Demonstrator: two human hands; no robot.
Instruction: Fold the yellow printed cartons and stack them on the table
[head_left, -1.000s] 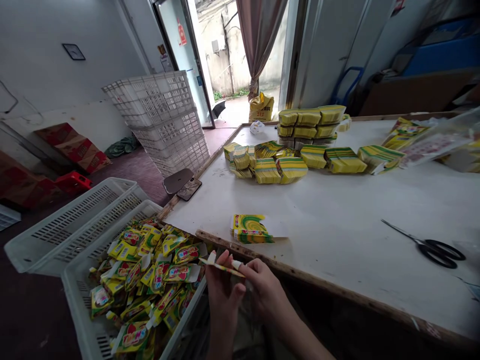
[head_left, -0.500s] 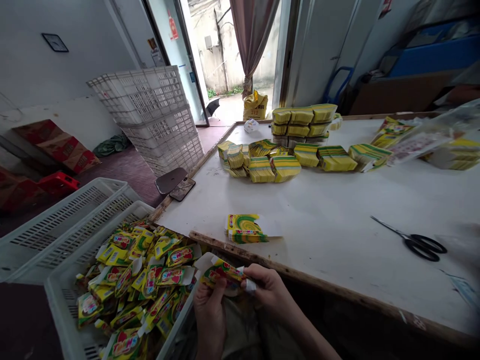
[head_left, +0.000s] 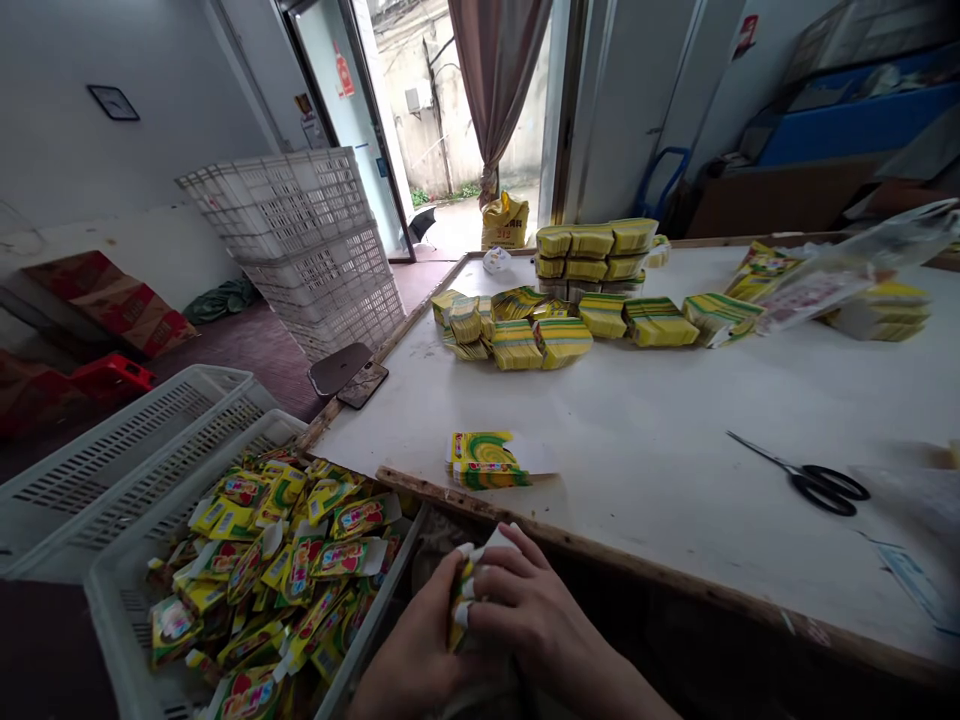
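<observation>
Between my two hands, just off the table's near edge, is a small yellow-green printed carton (head_left: 459, 600), mostly covered by my fingers. My left hand (head_left: 420, 635) grips it from the left and below. My right hand (head_left: 525, 600) is wrapped over its right side, with a white flap showing between the fingers. To the left, a white plastic crate (head_left: 112, 600) holds many similar small cartons (head_left: 300, 570), some with white flaps standing out. A short stack of flat cartons (head_left: 487, 460) lies on the table beyond my hands.
Bundles of flat cartons (head_left: 540, 345) line the far part of the white table (head_left: 645, 420). Black-handled scissors (head_left: 829, 488) lie at the right, and a phone (head_left: 363, 384) at the left edge. Stacked white crates (head_left: 322, 250) stand on the floor. A wooden strip (head_left: 600, 545) borders the table.
The carton has turned from lying lengthwise between my hands to being clasped more upright. My right hand has closed over it, and both hands are nearer each other.
</observation>
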